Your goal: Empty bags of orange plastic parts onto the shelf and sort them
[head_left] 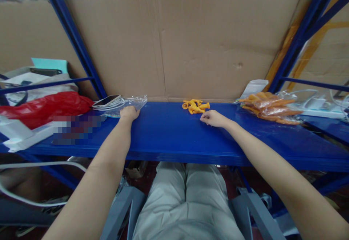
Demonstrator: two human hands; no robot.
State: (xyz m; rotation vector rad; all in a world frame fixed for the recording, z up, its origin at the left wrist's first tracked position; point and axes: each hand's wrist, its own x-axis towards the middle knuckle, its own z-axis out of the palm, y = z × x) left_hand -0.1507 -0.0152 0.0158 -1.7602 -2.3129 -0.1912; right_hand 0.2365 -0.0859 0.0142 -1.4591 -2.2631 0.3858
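Cardboard [207, 43] backs a blue shelf [169, 134]. Left hand [129, 113] lies knuckles up with its fingers curled down onto clear bags [136, 102]; I cannot tell if it grips them. A phone [107, 100] sits at their 9 o'clock. Right hand [214, 118], fingers drawn together, rests just at 5 o'clock of loose orange parts [195, 106]; any pinch is hidden. Bagged parts [268, 108] lie at the pile's 3 o'clock, well apart.

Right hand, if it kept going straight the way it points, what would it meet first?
Most likely the pile of orange parts, just ahead of the right hand on the blue shelf. Nothing shows between them, though depth is hard to judge.
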